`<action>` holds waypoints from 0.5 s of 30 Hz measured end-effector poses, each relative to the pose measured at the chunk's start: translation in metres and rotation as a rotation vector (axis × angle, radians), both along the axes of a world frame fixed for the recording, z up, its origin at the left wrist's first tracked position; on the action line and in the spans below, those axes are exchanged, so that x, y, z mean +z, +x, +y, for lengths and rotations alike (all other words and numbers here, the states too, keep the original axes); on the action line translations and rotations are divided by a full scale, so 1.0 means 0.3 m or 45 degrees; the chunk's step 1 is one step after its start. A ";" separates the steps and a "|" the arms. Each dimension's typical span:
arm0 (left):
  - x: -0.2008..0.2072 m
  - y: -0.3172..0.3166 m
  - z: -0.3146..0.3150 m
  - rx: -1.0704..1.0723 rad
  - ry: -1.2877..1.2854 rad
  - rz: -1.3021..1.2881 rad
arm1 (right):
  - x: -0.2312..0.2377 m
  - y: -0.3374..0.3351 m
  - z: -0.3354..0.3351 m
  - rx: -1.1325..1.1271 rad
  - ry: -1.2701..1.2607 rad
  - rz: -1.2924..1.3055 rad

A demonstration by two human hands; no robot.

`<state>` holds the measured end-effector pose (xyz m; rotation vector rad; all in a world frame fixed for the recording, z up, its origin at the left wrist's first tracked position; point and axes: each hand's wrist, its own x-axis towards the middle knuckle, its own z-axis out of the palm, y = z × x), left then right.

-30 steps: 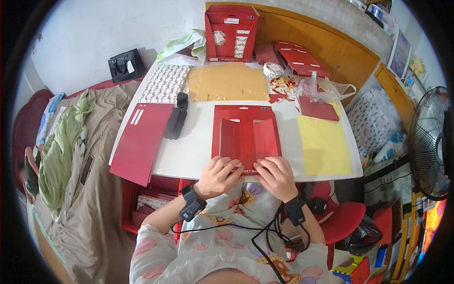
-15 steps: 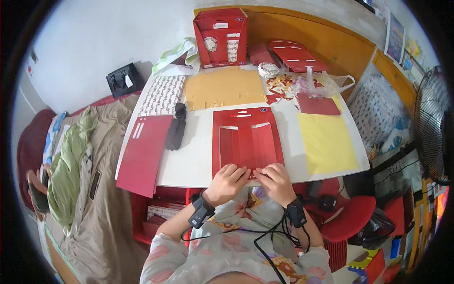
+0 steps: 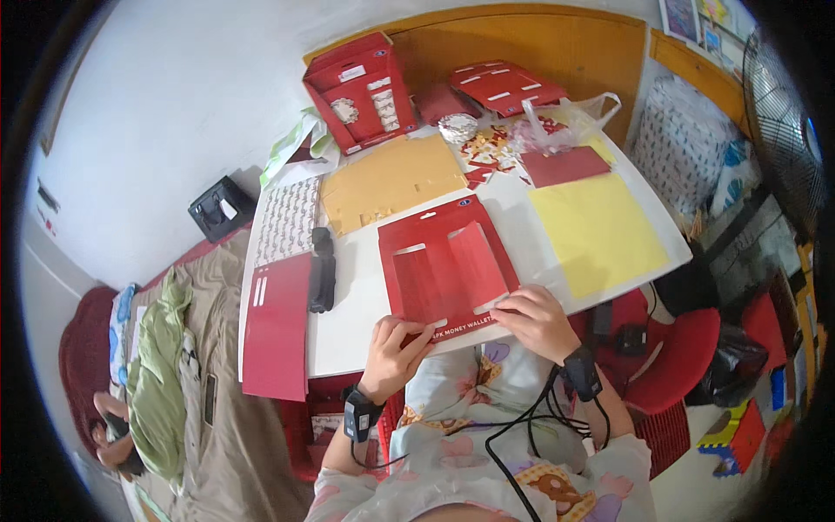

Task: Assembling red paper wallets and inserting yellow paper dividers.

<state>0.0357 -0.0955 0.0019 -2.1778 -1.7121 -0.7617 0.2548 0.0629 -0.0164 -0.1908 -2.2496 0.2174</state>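
A flat red cardboard packet (image 3: 445,270) with a cut-out front lies near the table's front edge. Its inner side panels stand partly raised, and pale flap edges show at the corners. My left hand (image 3: 396,355) is closed in a pinch at the packet's lower left flap. At the lower right flap, the fingers of my right hand (image 3: 537,322) are bent together on the card. Both wrists wear black cabled devices. Left of the packet are a dark pouch-like item (image 3: 323,271) and a long red card sheet (image 3: 277,326).
Yellow paper (image 3: 596,235) lies on the right, with a dark red card (image 3: 565,165) above it. Behind the packet are a brown cardboard sheet (image 3: 396,181), paper scraps (image 3: 489,154) and a filled red display box (image 3: 358,96). A person lies on the bed at left.
My hands have moved apart from the middle of the packet's near edge toward its two lower corners. Pale flap ends now show there. The view has turned, so the table appears tilted.
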 end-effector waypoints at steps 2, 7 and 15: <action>-0.029 -0.019 0.002 -0.032 0.073 -0.030 | -0.013 -0.008 0.002 -0.016 -0.015 0.052; -0.020 -0.011 0.008 -0.090 0.046 -0.031 | -0.032 -0.010 0.011 0.013 0.020 0.050; 0.010 -0.030 -0.028 -0.036 0.028 -0.005 | 0.003 0.019 0.024 0.013 -0.012 -0.001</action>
